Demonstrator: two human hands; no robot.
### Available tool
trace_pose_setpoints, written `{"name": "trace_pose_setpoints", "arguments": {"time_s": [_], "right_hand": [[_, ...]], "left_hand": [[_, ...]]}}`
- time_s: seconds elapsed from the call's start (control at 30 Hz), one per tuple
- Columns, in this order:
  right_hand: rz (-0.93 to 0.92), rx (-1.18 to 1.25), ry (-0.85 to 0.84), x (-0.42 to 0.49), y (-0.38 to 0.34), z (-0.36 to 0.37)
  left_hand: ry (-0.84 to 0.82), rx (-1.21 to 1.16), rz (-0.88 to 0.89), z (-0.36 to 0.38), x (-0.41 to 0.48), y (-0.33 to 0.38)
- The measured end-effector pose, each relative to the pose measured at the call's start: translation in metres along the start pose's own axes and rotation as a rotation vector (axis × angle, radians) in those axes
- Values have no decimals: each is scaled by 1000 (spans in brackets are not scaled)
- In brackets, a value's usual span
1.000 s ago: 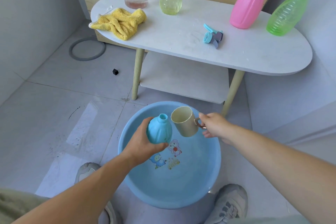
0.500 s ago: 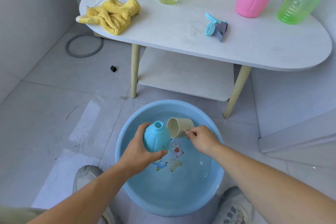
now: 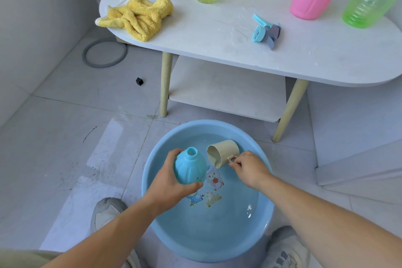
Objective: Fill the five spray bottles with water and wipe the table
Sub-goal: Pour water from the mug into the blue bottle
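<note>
Over the water-filled blue basin (image 3: 152, 202) on the floor, our left hand (image 3: 171, 183) grips the uncapped blue bottle (image 3: 189, 168) upright so spills fall back in, while our right hand (image 3: 250, 168) pinches the handle of the tipped beige cup (image 3: 221, 154) to scoop water.

The left hand (image 3: 171, 183) and right hand (image 3: 250, 167) are bare, like the forearms (image 3: 104, 230). Left of the basin (image 3: 217, 123), the left sneaker (image 3: 107, 213) is pale grey with lighter panels. Right of the basin, the right sneaker (image 3: 285, 246) matches and is laced. Olive-beige trouser cloth (image 3: 24, 258) covers the leg farther left of the basin.
</note>
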State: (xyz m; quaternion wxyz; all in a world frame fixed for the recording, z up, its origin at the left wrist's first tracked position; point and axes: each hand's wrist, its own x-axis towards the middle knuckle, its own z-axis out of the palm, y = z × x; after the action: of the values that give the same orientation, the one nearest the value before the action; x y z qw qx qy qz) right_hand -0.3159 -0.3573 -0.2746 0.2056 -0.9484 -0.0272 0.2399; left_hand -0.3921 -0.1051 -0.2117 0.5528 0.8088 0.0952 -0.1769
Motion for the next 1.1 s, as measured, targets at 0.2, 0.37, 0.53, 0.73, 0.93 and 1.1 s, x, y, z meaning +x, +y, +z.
{"name": "trace_pose_setpoints", "arguments": {"time_s": [0.2,0.37,0.53,0.73,0.93,1.1], "right_hand": [[16,-11,-14,-3,-2,-2],[62,17,-39,-8,-6,-5],[130,189,-44,-13,-10,-13],[154,468,-36,-24,-16,-41],[90,660,29,-41,-34,-80],[7,663,89,-67,-56,-112]], "left_hand": [[-7,2,-6,-1,0,0],[-5,-1,1,-2,-1,1],[4,-3,15,-5,-3,2],[30,-34,35,-9,-6,3],[53,-34,54,-11,-9,9],[50,-48,84,-11,-11,15]]}}
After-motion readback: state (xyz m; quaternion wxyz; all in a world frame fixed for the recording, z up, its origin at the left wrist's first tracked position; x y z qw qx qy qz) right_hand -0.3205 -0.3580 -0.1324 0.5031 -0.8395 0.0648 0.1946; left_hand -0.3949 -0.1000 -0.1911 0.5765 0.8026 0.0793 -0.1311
